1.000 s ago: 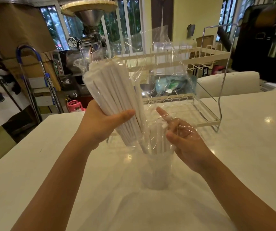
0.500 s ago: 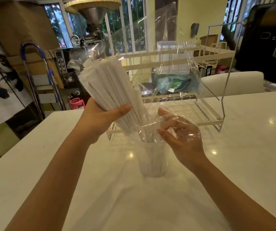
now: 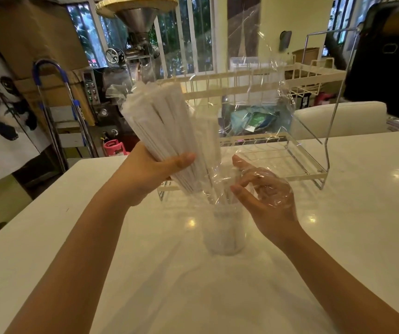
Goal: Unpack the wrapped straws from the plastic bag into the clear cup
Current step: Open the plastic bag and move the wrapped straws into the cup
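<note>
A: Background, far side of white table [image 3: 362, 237]?
B: Cream wire dish rack [image 3: 253, 88], two tiers, standing on it.
A: Left?
B: Blue-handled stepladder [image 3: 49, 97]; pink canister [image 3: 114, 147] on the floor; metal hopper machine [image 3: 137, 20] by the windows.

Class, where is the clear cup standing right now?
In the head view, the clear cup stands on the white table at centre, just below the right hand, in front of the wire rack.
</note>
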